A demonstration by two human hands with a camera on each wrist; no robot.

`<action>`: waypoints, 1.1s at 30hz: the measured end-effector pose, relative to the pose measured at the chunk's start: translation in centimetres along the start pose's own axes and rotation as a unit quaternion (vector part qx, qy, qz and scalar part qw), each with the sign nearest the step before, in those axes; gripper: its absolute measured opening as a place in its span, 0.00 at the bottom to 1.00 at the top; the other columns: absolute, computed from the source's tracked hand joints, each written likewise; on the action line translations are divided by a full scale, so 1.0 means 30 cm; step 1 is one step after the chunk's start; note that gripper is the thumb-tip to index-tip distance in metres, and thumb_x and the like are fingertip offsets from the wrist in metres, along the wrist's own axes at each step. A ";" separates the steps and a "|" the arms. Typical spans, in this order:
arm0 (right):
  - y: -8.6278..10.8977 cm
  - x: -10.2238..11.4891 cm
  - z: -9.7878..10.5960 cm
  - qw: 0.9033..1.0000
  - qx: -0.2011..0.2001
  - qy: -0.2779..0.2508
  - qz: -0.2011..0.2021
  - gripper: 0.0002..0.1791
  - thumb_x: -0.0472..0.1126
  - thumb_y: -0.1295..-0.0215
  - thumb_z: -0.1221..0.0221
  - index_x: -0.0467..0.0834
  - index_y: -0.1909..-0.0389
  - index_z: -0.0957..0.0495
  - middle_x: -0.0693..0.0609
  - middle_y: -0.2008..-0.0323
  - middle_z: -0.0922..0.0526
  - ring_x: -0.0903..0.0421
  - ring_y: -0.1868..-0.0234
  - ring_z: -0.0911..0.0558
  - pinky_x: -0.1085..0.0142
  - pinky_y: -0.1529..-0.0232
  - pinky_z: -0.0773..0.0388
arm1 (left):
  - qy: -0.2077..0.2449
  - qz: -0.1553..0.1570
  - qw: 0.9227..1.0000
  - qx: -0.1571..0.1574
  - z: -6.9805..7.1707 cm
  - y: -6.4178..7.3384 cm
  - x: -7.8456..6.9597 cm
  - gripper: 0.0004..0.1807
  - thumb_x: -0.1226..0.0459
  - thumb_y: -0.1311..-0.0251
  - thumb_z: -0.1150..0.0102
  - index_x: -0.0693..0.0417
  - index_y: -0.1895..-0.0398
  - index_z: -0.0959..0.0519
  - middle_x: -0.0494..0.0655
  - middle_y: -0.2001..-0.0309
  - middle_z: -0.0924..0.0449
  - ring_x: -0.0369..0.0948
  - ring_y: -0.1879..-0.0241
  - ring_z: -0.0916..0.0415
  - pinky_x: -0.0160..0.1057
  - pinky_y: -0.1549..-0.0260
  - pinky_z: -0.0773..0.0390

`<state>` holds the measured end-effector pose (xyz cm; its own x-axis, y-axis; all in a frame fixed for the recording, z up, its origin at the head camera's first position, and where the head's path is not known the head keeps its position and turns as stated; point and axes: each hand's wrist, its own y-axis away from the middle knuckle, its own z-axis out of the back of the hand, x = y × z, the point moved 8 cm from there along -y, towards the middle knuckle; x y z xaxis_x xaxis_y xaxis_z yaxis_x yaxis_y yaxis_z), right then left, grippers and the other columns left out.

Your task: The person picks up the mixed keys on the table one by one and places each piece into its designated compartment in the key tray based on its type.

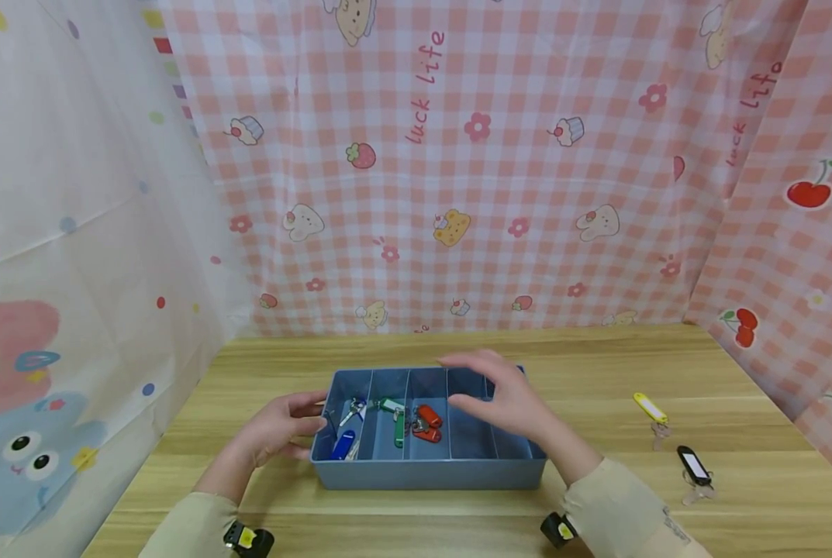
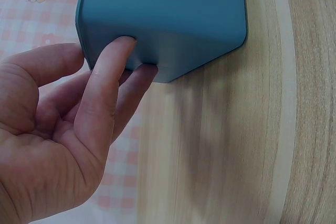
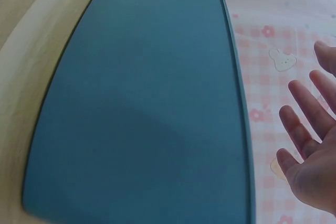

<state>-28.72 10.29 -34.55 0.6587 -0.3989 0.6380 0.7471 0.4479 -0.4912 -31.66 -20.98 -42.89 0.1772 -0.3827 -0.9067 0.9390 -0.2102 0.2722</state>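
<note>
A blue-grey divided box stands on the table. Blue key tags with keys lie in its leftmost compartment, green key tags in the second and red key tags in the third. The fingertips of my left hand touch the box's left end wall; the left wrist view shows its fingers loosely bent against that wall. Over the box's right part hovers my right hand, fingers spread and holding nothing. It partly hides the rightmost compartment. The right wrist view shows its fingers apart from the box.
On the table's right side lie a yellow key tag and a black key tag, each with a key. The wooden table is bordered by a checked cloth behind and a white patterned cloth at left.
</note>
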 end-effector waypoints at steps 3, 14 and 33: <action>0.018 -0.002 0.012 1.000 0.002 0.000 0.008 0.27 0.40 0.39 0.31 0.46 0.38 0.23 0.55 0.40 0.21 0.51 0.39 0.27 0.43 0.41 0.30 | -0.001 0.000 1.000 -0.001 0.001 0.000 -0.001 0.31 0.71 0.36 0.40 0.64 0.29 0.35 0.69 0.37 0.31 0.53 0.52 0.21 0.50 0.67 0.15; 0.095 -0.026 0.095 0.999 -0.019 0.031 0.030 0.28 0.36 0.42 0.30 0.43 0.39 0.23 0.52 0.41 0.21 0.49 0.39 0.26 0.42 0.44 0.28 | -0.010 0.003 1.000 -0.007 0.005 0.000 0.003 0.31 0.71 0.36 0.39 0.63 0.29 0.34 0.68 0.36 0.30 0.52 0.52 0.21 0.50 0.67 0.15; 0.227 -0.033 0.290 0.988 -0.071 0.121 0.070 0.37 0.31 0.53 0.26 0.47 0.38 0.23 0.53 0.43 0.20 0.54 0.41 0.29 0.66 0.42 0.36 | -0.019 0.003 1.000 -0.010 0.003 0.003 -0.002 0.31 0.71 0.35 0.40 0.63 0.29 0.34 0.68 0.36 0.30 0.52 0.52 0.21 0.49 0.68 0.15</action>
<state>-25.07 20.71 -33.37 0.7457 -0.5279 0.4064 0.6410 0.4023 -0.6536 -31.59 -21.05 -42.80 0.1721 -0.4188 -0.8916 0.9439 -0.1890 0.2709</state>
